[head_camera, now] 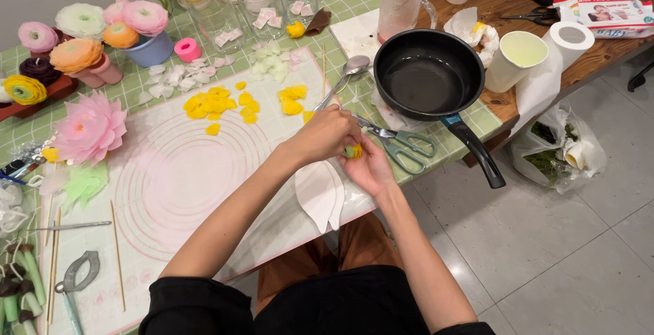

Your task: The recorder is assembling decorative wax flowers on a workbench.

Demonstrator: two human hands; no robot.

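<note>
Both my hands meet at the table's front edge around a small yellow flower bud (353, 150). My left hand (325, 133) curls over it from above, fingers pinched on the bud. My right hand (368, 169) cups it from below. Loose yellow petals (221, 101) lie in a heap on the pink-and-white work mat (177, 171), farther from me. Green-handled scissors (402, 146) lie just right of my hands. Two white petal-shaped pieces (320, 195) rest on the mat under my forearms.
A black frying pan (426, 76) sits right of the mat, handle toward me, a spoon (346, 76) beside it. Finished paper flowers (88, 131) and pots fill the left. Wooden skewers (117, 253), white petals (170, 76), glass jars (262, 1), cups and a tissue roll (569, 39) stand around.
</note>
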